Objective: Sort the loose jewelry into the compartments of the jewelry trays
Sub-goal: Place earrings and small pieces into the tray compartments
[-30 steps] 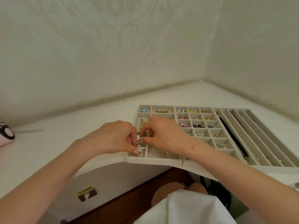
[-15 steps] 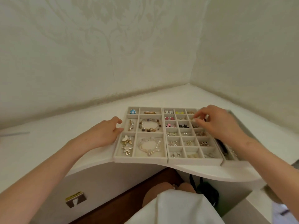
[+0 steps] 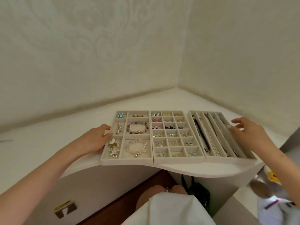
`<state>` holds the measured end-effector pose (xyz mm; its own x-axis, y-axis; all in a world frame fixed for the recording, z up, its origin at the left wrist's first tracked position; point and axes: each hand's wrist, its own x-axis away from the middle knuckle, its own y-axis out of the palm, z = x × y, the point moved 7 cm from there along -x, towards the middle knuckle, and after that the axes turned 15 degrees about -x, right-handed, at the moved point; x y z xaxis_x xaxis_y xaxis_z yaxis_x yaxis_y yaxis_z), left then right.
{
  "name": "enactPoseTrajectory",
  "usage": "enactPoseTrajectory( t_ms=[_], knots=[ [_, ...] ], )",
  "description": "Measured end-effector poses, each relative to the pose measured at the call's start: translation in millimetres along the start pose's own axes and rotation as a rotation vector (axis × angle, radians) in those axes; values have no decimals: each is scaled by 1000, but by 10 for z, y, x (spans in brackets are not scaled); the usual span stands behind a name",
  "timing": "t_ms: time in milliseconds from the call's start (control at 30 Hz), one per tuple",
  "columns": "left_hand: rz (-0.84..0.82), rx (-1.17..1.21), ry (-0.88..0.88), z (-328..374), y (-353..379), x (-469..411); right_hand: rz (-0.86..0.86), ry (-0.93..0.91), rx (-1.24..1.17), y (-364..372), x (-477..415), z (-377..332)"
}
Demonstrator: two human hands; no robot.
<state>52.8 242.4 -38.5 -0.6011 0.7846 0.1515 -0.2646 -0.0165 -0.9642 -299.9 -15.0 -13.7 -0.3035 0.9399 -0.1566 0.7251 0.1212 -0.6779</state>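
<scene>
- Head view, change: a second ago both of your hands pinched a piece over the near-left compartment of the left tray [image 3: 126, 160]. Half a second ago the right hand had moved over the middle tray [image 3: 178, 159].
- Head view, hands now: your left hand [image 3: 95, 140] rests against the outer wall of the left tray, fingers loosely bent and holding nothing. Your right hand [image 3: 248, 133] is at the outer edge of the right tray [image 3: 227, 158], fingers spread and empty. You cannot tell whether its fingertips touch the rim.
- Head view, meaning: no loose jewelry shows on the tabletop [image 3: 56, 130]. Treat the sorting as near complete; the hands now flank the tray row, probably to square it up.
- Head view, left tray: the brooches [image 3: 113, 147] lie in the near-left compartment, a pearl bracelet [image 3: 137, 147] just beside them and a beaded bracelet [image 3: 138, 128] behind. The far row holds a blue flower ring [image 3: 121, 115] and a gold clip [image 3: 138, 115].
- Head view, middle tray: small compartments hold earrings [image 3: 157, 127]; a few look empty.
- Head view, right tray: long slots hold a pearl strand [image 3: 209, 138] and a black strap [image 3: 200, 135].
</scene>
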Motion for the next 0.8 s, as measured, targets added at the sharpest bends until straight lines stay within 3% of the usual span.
enactPoseTrajectory(
  t_ms=[433,800],
  knots=[
    [40,33,6,17,37,-24,-4,68,-177,26,-72,107],
    [77,72,-94,-6,64,-134,-71,80,-299,226,-430,-28]
  ],
)
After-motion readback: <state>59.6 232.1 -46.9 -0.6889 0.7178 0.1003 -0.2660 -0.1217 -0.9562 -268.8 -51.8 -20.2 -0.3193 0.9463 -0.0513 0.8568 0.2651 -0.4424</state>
